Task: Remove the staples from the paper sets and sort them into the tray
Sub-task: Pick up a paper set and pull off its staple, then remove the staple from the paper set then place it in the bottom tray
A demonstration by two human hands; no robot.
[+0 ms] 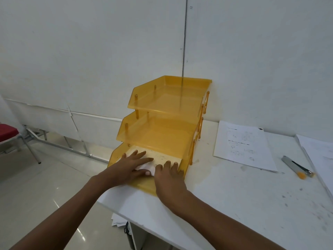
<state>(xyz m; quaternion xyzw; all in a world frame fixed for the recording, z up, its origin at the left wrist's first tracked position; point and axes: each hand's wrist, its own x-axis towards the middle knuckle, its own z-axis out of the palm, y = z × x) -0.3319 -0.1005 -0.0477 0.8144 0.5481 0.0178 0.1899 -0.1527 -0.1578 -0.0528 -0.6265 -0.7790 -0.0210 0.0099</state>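
1. Three-tier translucent orange plastic letter tray (167,109) stands at the left end of the white table (234,204), its back against the wall.
2. Bottom tier holds a white printed paper set (162,156), lying flat, with its near edge at the tier's open front. The front-left corner is curled up slightly.
3. Left hand (133,165): fingers straight and spread, flat on the left part of that paper set. The thumb lies along the curled corner. No clamp is visible.
4. Right hand (169,177): fingers extended together, their tips resting on the right front of the same paper set. It is not closed round anything.
5. Right of the tray, a second white printed paper set (243,145) lies flat on the table.
6. Further right is a loose stack of white sheets (317,152), cut off by the frame edge.
7. A flat grey metal tool with an orange tip (297,166) lies between those two piles, apart from both hands.
8. More white sheets (117,221) stick out below the table's front-left corner.
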